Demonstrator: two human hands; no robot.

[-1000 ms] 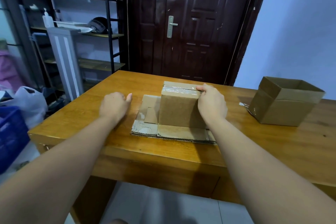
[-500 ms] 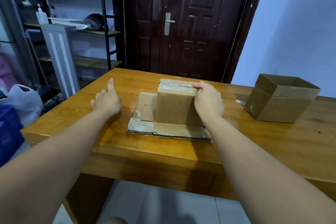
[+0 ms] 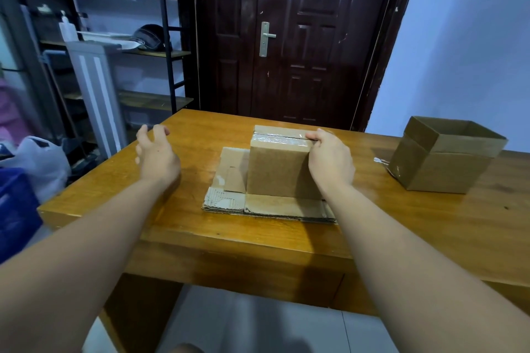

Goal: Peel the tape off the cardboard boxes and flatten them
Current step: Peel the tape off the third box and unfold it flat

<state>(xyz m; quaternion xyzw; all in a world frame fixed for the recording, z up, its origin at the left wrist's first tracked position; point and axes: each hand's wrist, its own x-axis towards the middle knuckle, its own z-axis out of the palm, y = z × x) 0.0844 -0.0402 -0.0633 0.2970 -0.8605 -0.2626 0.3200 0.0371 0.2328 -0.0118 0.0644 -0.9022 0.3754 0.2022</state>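
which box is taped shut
The small box gripped by the right hand, standing on flattened cardboard; the larger box on the right is open on top.

My right hand (image 3: 329,162) grips the box (image 3: 276,172) at its top right corner, fingertips curled onto the tape (image 3: 279,139). Beneath the grip lies flat cardboard (image 3: 286,206). My left hand (image 3: 157,156) hovers well left of it, fingers loose. A second box (image 3: 441,160) stands far right.

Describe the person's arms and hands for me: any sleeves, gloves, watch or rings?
No gloves on the left hand or the right hand. The left forearm and right forearm are bare to the frame's edge, with no sleeves in view. No watch or bracelet at either wrist, and no rings on the fingers that show.
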